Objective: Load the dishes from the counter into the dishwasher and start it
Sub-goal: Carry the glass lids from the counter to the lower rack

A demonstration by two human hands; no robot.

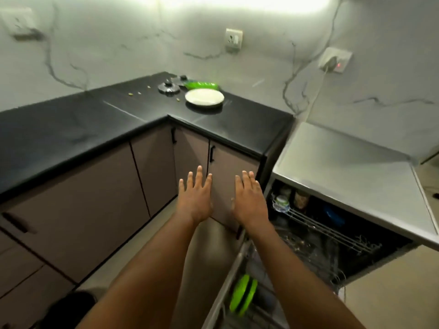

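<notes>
Currently left hand [196,200] is flat, fingers spread, holding nothing, in front of the cabinet doors [152,167]. Beyond it on the black counter [71,129]: two dark lids [168,87], green dish [202,85], white plate [204,97]. Right hand [249,200] is just beside the left, same flat empty pose. Dishwasher [384,243] stands open to its right, with green plates [243,294] racked below its wrist.

White marbled wall [133,32] with grey veins across the far side. It carries a left socket [20,23], a middle socket [234,39], and a right socket [336,60] with a red light and a trailing cord [316,91]. Brown cupboard doors [78,205] with black handles [212,153] stand lower left.
</notes>
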